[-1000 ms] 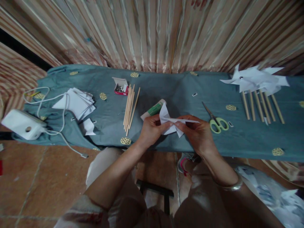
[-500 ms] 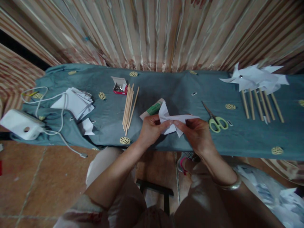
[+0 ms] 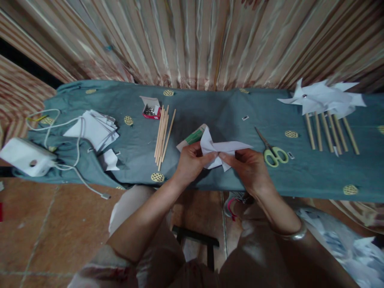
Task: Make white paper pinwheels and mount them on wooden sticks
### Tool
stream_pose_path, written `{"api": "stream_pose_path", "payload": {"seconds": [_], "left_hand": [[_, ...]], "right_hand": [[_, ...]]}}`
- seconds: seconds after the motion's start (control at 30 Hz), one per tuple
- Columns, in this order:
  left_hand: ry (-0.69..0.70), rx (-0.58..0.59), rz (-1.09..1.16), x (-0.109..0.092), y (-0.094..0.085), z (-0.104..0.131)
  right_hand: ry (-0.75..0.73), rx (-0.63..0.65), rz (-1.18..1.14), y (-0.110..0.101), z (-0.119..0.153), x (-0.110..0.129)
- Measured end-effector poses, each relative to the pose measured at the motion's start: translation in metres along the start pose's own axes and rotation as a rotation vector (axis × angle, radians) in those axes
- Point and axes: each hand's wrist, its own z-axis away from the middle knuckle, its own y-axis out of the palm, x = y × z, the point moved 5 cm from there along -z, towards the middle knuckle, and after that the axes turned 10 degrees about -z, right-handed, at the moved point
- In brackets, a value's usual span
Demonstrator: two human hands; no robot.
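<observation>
A white paper pinwheel (image 3: 226,147) without a stick is held between my two hands above the cloth-covered table. My left hand (image 3: 192,160) pinches its left side, thumb near the centre. From the right, my right hand (image 3: 248,165) grips it, with the thumb pressed at the middle where the folded points meet. Both sets of fingertips are partly hidden behind the paper. Behind my left hand lies a green and beige packet (image 3: 194,136). Scissors with light green handles (image 3: 272,154) rest to the right of my right hand.
Several wooden sticks (image 3: 163,138) lie left of my hands, beside an open box of metal pins (image 3: 151,110). Farther left are stacked paper sheets (image 3: 97,130) and a white power adapter (image 3: 28,157) with cables. Finished pinwheels (image 3: 325,98) on sticks lie at the right. A plastic bag (image 3: 339,248) stands below.
Both hands keep hold of the pinwheel in almost the same place. The paper's right point has tilted slightly; nothing else has visibly moved.
</observation>
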Motion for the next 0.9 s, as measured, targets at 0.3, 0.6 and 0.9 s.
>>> {"api": "stream_pose_path", "payload": {"seconds": [0.3, 0.6, 0.9], "left_hand": [[-0.032, 0.0, -0.05, 0.002, 0.0, 0.001], [-0.049, 0.004, -0.015, 0.001, -0.001, 0.002], [-0.057, -0.027, 0.012, 0.001, -0.004, 0.002]], "right_hand": [[0.091, -0.01, 0.017, -0.001, 0.002, -0.002], [0.141, 0.009, -0.067, 0.003, 0.002, -0.006], [0.2, -0.018, -0.094, 0.003, 0.002, -0.013]]}}
